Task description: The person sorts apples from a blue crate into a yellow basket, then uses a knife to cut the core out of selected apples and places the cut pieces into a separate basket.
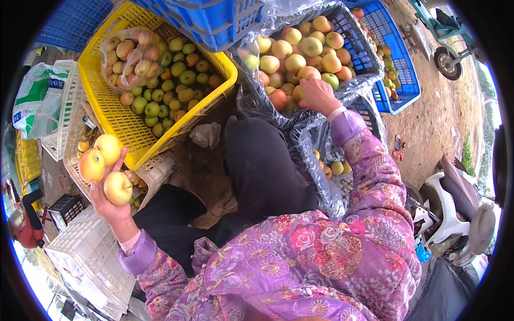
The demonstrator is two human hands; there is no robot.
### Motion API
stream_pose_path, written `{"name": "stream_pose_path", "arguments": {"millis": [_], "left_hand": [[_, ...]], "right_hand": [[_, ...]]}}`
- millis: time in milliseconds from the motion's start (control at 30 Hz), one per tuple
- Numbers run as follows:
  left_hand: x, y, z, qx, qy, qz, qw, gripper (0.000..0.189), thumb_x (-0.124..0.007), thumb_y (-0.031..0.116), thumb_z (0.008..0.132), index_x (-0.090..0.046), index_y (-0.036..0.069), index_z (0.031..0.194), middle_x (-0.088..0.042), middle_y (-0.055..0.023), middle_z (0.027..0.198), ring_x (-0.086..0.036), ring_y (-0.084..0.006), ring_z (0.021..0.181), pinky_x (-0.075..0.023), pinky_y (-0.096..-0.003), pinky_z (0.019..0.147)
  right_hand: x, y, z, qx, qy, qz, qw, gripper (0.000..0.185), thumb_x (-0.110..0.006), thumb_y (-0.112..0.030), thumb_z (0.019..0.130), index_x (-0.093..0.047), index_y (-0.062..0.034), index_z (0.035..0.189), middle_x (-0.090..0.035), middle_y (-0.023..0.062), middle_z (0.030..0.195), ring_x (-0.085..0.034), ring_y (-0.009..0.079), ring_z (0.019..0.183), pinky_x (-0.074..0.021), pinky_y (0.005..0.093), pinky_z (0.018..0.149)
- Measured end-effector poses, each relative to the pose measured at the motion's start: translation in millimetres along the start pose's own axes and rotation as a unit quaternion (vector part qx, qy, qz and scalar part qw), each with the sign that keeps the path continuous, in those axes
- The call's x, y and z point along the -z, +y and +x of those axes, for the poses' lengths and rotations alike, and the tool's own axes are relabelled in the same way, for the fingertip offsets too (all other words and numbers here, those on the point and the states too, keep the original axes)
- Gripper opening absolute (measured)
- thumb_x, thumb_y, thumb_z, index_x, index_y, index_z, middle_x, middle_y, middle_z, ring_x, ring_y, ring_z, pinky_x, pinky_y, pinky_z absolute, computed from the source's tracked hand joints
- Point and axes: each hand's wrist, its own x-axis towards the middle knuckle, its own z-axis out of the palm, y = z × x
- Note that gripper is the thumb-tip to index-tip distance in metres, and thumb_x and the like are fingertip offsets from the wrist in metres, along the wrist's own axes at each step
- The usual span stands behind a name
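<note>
Several yellow-red apples (118, 188) rest in my left hand (110, 200), palm up, beside the yellow plastic crate (160, 152). That crate holds small green and reddish apples (152, 109) and a clear plastic bag of apples (130, 58). My right hand (319, 94) reaches into a dark crate (367, 60) lined with clear plastic and full of apples (295, 63). Its fingers touch an apple (309, 73) there; whether they grip it is hard to tell. Under my right forearm, another plastic-lined crate (345, 184) has a few apples at its bottom.
Blue crates (213, 24) stand at the top, and a blue crate with apples (407, 80) lies beyond the dark one. White crates (92, 248) and a woven plastic sack (38, 100) are at left. Parked scooters (445, 212) stand at right. At far left is a person (30, 224).
</note>
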Motion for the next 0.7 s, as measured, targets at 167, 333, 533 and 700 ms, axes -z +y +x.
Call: {"name": "stream_pose_path", "arguments": {"millis": [167,333,533,700], "left_hand": [[2.8,1.8,0.4,-0.009,0.008,-0.021,1.0,0.079,-0.06,0.049,0.088,-0.031,0.006,0.147,-0.04,-0.0225,0.146,-0.038,-0.0468,0.132,-0.0534,-0.0372,0.073],[0.9,1.7,3.3,-0.003,0.006,-0.004,1.0,0.08,-0.06,0.051,0.088,-0.03,0.006,0.148,-0.04,-0.0222,0.146,-0.039,-0.0472,0.131,-0.0535,-0.037,0.073],[-0.4,1.3,1.8,-0.002,0.012,0.0,1.0,0.081,-0.061,0.051,0.087,-0.03,0.006,0.148,-0.04,-0.0218,0.146,-0.037,-0.0469,0.133,-0.053,-0.0367,0.073],[1.5,2.0,3.1,-0.001,0.007,-0.005,1.0,0.081,-0.062,0.05,0.086,-0.031,0.007,0.147,-0.038,-0.0214,0.147,-0.035,-0.0472,0.134,-0.0526,-0.0372,0.074]], "right_hand": [[21.7,20.6,27.8,-0.085,0.044,0.179,0.979,0.052,-0.072,-0.05,0.065,-0.07,-0.0002,0.08,-0.069,0.0205,0.08,-0.068,0.0353,0.076,-0.0522,0.0438,0.071],[30.7,13.8,68.6,-0.112,-0.004,0.172,0.979,0.048,-0.07,-0.047,0.063,-0.072,-0.0024,0.081,-0.07,0.0186,0.085,-0.068,0.0331,0.084,-0.0529,0.0418,0.072],[18.0,0.7,78.8,-0.021,-0.008,0.14,0.99,0.042,-0.069,-0.04,0.067,-0.072,-0.0066,0.091,-0.07,0.0146,0.087,-0.068,0.0322,0.087,-0.0531,0.0411,0.073],[13.9,24.4,65.5,-0.029,0.002,0.202,0.979,0.036,-0.068,-0.036,0.075,-0.071,-0.0082,0.098,-0.07,0.0131,0.086,-0.068,0.0317,0.086,-0.0533,0.0413,0.072]]}}
